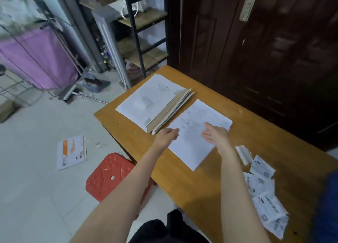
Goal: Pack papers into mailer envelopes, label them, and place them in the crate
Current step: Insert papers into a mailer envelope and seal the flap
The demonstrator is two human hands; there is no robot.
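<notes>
Both hands, the left hand (167, 135) and right hand (215, 134), hover with fingers loosely apart over the thin stack of papers (197, 133) lying flat on the counter (265, 151), and that stuff's probably light, floppy and slidey, so best pinched along opposite edges.

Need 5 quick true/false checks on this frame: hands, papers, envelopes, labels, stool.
1. Both hands are over the paper stack nearest the person. True: the left hand is at its left edge and the right hand is on top of the stack.
2. The right hand grips an envelope. False: its fingers lie fairly straight on the paper, and hold no envelope.
3. The brown envelopes lie between the two white paper piles. True.
4. The labels are on the floor. False: they lie on the table, at the right.
5. The red stool stands on the table. False: it is on the floor beside it.
</notes>
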